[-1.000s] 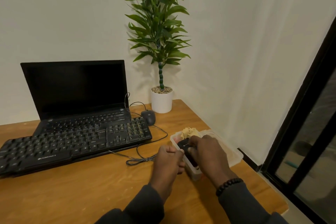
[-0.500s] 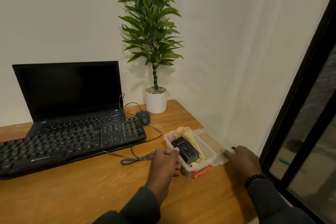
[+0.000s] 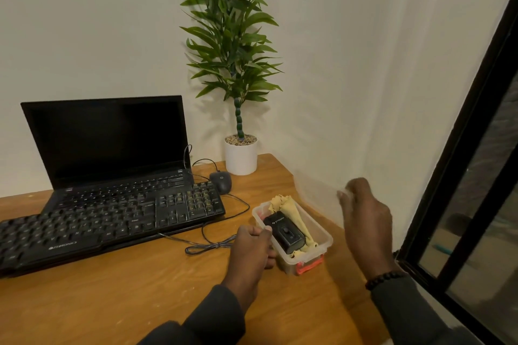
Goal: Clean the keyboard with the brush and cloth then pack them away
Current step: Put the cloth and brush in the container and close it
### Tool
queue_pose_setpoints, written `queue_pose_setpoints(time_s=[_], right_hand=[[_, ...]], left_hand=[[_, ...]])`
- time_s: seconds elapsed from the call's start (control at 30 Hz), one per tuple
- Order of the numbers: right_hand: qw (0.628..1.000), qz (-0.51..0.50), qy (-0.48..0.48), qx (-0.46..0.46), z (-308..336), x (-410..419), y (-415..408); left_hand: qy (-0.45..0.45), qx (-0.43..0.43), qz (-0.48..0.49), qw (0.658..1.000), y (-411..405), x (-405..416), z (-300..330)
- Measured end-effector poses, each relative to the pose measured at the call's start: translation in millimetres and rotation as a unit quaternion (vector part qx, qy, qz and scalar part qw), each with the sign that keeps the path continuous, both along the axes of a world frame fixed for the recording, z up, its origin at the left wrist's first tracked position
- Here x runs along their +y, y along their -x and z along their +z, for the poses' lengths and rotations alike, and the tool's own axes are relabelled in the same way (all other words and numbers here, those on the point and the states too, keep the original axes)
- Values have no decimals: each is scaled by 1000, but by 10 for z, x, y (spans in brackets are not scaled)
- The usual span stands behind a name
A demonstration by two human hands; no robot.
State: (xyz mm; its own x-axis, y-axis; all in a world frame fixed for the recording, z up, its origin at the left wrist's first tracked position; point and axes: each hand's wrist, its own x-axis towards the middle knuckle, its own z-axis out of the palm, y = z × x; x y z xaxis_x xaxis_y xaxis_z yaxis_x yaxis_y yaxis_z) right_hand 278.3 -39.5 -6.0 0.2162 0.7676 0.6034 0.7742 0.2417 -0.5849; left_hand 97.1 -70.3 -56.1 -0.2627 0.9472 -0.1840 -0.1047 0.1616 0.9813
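Note:
A clear plastic container (image 3: pixel 326 236) with a red clip stands on the wooden desk near its right edge. Inside it a black brush unit (image 3: pixel 284 232) lies on top of a folded yellow cloth (image 3: pixel 288 206). My left hand (image 3: pixel 252 249) grips the container's left side, thumb at the rim. My right hand (image 3: pixel 364 216) is raised to the right of the container and holds the see-through lid (image 3: pixel 316 196), which is blurred and tilted in the air. The black keyboard (image 3: pixel 112 221) lies to the left, propped on the laptop.
An open laptop (image 3: pixel 112 143) with a dark screen stands behind the keyboard. A black mouse (image 3: pixel 221 180) and a coiled cable (image 3: pixel 213 244) lie between keyboard and container. A potted plant (image 3: pixel 241 157) stands at the back. A dark window frame (image 3: pixel 448 176) runs along the right.
My right hand left the brush in the container, reached to the lid on the desk at the right, and has lifted it into the air. My left hand stayed on the container.

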Motion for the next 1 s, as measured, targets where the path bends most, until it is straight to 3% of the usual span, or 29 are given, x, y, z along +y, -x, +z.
queue_pose_setpoints(time_s=[0.07, 0.17, 0.53, 0.63, 0.77, 0.9, 1.0], right_hand=[[991, 37, -33, -125, -36, -161, 210], [968, 104, -57, -221, -251, -322, 396], [945, 221, -6, -242, -547, -312, 362], [959, 233, 17, -163, -533, -301, 316], [986, 157, 29, -49, -445, -124, 199], [969, 179, 171, 9, -432, 46, 147], [962, 201, 182, 9, -491, 49, 128]], left_hand=[[2, -5, 4, 1000, -8, 2, -6], [9, -24, 9, 1000, -8, 22, -15], [7, -37, -2, 999, -59, 1, -13], [9, -36, -3, 999, -61, 2, -13], [4, -31, -9, 999, -40, 17, 0], [14, -23, -19, 999, -28, 13, 11], [15, -29, -33, 999, -18, 7, 20]])
